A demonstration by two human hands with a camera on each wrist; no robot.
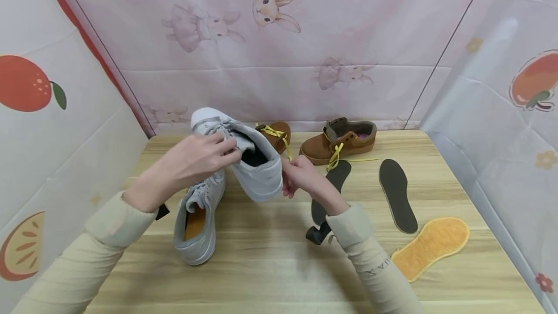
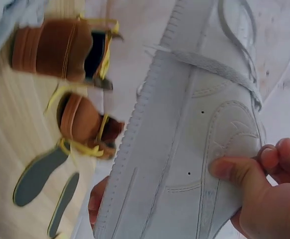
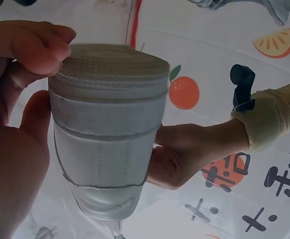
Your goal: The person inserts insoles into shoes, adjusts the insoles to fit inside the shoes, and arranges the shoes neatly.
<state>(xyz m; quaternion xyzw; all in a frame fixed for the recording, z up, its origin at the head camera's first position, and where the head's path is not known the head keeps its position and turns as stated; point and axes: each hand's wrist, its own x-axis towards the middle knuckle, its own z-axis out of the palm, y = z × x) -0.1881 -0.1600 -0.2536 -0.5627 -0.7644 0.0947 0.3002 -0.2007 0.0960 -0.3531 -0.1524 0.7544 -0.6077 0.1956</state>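
A white sneaker (image 1: 257, 183) is held above the table, its heel toward me and its dark opening facing up. My left hand (image 1: 192, 159) pinches it by the tongue and collar; in the left wrist view the thumb presses the sneaker's side (image 2: 175, 124). At the right of the heel, my right hand (image 1: 302, 176) grips the sole edge, with fingers and thumb against the heel (image 3: 110, 149) in the right wrist view. The other white sneaker (image 1: 211, 227) stands on the table below my left hand, with an orange-brown insole (image 1: 194, 224) inside.
Brown shoes with yellow laces stand at the back, one (image 1: 348, 142) fully visible, another (image 1: 279, 132) partly behind the held sneaker. Two dark insoles (image 1: 397, 195) (image 1: 337, 178) and a fuzzy orange insole (image 1: 431, 246) lie on the wooden table (image 1: 270, 275). Printed cloth walls (image 1: 261, 52) surround it.
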